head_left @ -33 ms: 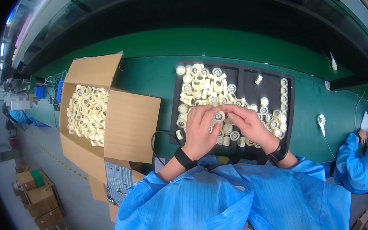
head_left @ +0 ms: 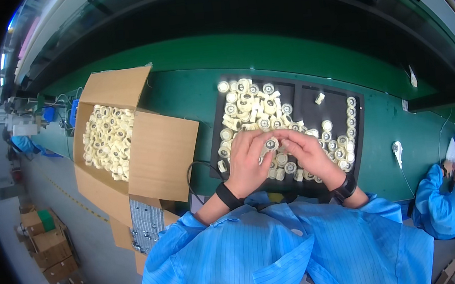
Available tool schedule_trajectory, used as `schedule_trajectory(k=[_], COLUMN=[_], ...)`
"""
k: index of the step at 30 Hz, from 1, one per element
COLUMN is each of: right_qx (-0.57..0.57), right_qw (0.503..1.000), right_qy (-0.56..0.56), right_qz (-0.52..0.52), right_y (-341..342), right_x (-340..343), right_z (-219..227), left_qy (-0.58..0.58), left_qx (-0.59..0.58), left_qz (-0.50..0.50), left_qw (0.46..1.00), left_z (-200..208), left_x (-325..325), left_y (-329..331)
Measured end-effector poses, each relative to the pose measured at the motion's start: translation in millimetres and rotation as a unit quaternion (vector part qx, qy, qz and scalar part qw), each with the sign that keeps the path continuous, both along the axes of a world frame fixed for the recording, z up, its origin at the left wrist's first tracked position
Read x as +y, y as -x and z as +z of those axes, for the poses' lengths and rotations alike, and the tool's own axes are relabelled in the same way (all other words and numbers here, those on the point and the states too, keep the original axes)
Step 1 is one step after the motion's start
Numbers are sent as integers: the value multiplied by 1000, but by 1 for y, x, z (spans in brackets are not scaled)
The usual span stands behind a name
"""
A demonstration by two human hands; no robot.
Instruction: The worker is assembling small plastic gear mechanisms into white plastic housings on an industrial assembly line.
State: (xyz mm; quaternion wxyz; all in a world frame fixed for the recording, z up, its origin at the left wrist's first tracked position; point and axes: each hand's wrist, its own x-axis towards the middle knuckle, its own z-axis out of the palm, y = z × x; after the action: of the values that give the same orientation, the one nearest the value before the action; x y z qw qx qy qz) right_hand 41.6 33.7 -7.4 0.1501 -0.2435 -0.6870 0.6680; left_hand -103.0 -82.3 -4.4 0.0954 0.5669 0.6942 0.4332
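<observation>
My left hand (head_left: 248,163), with a black band on its wrist, pinches a cream plastic gear (head_left: 271,145) with a dark centre between thumb and fingers. Against the far right side of that gear curl the fingers of my right hand (head_left: 310,154), which has a dark watch on the wrist. Both hands are closed and hover over a black tray (head_left: 307,111). Many similar cream gears (head_left: 245,106) lie heaped in the tray's left part. On its right side, more gears (head_left: 351,111) stand in a column and small rows. My fingers hide part of the held gear.
An open cardboard box (head_left: 164,155) full of cream gears stands left of the tray, its flap reaching toward it. A black cable (head_left: 189,177) curves between them. Right on the green table (head_left: 382,141) lies a white corded device (head_left: 398,153). A co-worker in blue (head_left: 433,202) sits far right.
</observation>
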Motion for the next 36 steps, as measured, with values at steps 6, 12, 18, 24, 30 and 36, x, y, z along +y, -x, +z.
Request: schedule_trajectory(k=[6, 12, 18, 24, 30, 36], right_qx=[46, 62, 93, 122, 107, 100], right_qw=[972, 942, 897, 898, 902, 902], right_qy=[229, 330, 431, 419, 410, 413], right_qz=[11, -17, -19, -60, -75, -78], right_y=[0, -6, -10, -18, -21, -23], right_x=[5, 4, -2, -2, 3, 0], right_z=[-6, -18, -16, -31, -25, -26], left_qy=[-11, 21, 41, 43, 101, 156], left_qx=[2, 1, -57, -75, 42, -6], left_qz=[-28, -50, -42, -39, 144, 148], left_qw=[1000, 999, 997, 996, 983, 977], left_z=[-3, -5, -11, -11, -51, -59], left_x=[0, 0, 0, 8, 21, 33], left_y=[1, -5, -7, 10, 67, 66])
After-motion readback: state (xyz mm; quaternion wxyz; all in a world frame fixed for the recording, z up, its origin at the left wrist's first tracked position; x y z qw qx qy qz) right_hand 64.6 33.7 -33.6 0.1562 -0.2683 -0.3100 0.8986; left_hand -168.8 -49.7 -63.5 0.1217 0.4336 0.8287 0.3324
